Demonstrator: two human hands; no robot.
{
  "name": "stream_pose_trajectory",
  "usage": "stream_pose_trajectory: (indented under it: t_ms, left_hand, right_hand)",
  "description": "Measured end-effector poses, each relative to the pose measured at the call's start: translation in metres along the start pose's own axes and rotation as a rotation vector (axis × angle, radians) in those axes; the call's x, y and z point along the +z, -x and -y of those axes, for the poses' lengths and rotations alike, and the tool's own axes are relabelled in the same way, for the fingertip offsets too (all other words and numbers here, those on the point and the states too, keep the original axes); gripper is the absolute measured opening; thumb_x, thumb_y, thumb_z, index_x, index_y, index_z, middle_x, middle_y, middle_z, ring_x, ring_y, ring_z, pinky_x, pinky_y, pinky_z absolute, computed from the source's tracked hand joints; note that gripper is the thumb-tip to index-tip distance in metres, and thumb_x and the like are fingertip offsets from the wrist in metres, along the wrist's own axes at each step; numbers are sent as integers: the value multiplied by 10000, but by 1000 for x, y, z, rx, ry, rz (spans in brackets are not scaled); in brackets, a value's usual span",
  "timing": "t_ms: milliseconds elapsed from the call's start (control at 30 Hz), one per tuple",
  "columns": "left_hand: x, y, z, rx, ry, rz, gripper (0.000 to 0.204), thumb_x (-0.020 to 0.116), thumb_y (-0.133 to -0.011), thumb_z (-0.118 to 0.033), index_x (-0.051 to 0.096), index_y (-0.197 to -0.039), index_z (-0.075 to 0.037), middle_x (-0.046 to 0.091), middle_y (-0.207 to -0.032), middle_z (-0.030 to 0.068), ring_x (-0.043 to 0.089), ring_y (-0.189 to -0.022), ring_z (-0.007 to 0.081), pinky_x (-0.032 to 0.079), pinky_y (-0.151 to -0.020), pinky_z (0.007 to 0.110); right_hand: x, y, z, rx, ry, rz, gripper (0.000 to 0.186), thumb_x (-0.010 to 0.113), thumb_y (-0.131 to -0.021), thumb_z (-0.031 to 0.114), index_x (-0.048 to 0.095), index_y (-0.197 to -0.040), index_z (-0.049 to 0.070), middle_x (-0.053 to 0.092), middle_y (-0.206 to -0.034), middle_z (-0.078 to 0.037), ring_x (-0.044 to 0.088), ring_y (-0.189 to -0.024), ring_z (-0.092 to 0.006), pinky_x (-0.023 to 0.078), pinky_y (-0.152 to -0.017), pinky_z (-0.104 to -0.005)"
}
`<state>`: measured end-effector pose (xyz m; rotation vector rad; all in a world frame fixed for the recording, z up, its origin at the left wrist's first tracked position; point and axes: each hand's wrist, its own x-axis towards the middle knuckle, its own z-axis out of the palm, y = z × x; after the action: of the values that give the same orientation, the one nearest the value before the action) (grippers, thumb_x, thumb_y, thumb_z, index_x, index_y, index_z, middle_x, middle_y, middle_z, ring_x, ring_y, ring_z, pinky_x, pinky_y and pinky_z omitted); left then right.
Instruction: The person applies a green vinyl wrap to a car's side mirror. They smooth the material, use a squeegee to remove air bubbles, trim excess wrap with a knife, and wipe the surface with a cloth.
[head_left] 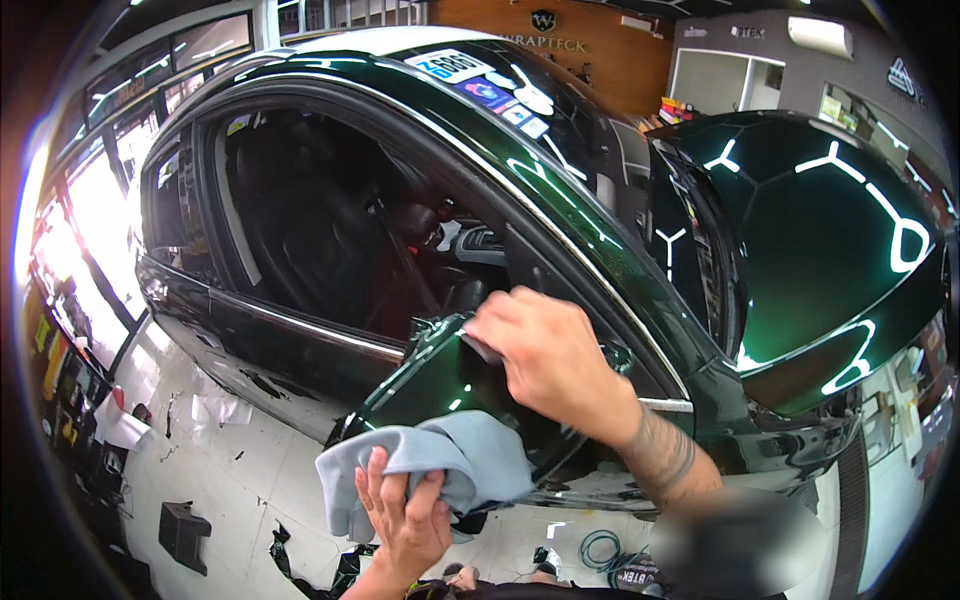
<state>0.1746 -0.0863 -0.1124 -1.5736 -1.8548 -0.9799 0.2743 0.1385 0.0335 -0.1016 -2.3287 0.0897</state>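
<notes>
The door mirror [470,385] of a dark green car is in front of me, its housing covered in glossy green film. Wrinkled film edge [432,328] stands up along its upper rim. My right hand [550,365] is closed at that rim, fingers pinched together. A small dark flat piece [482,348] shows beneath the fingers; whether it is film or a tool I cannot tell. Lower down, my left hand [408,512] grips a light blue-grey cloth [400,450], which drapes over the mirror's lower side and hides part of it.
Behind the mirror is the car door [270,335] with its window down, showing dark seats. The green hood [820,230] is raised at the right. On the tiled floor lie film scraps [290,560], a black step stool [185,535] and a coiled hose [603,548].
</notes>
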Motion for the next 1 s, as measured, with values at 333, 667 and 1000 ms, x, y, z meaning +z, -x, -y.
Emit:
stream_pose_trajectory:
  t_ms: [333,667,1000]
  left_hand:
    - [-9,1,0,-24,-20,48,406,523,-989,-250,488,-1376,-134,460,-1401,205,311,-1433,481,123,-1175,625]
    - [-17,-8,-7,-49,-67,173,431,480,-969,-125,394,-1389,-72,343,-1510,277,245,-1452,527,128,-1169,672]
    - [-6,-6,-5,-58,-71,106,429,520,-974,-235,420,-1373,-115,365,-1470,244,231,-1453,526,99,-1162,677]
  right_hand:
    - [-20,32,-16,-83,-108,55,334,667,-713,-46,734,-1020,70,694,-989,-60,661,-904,-269,549,-776,-362]
    - [-19,3,-42,-134,-163,69,291,647,-708,-55,736,-951,77,682,-939,-49,658,-887,-271,541,-750,-390]
    - [-4,-25,-50,-165,-134,88,128,633,-733,23,727,-804,73,661,-848,-79,661,-791,-309,522,-673,-445]
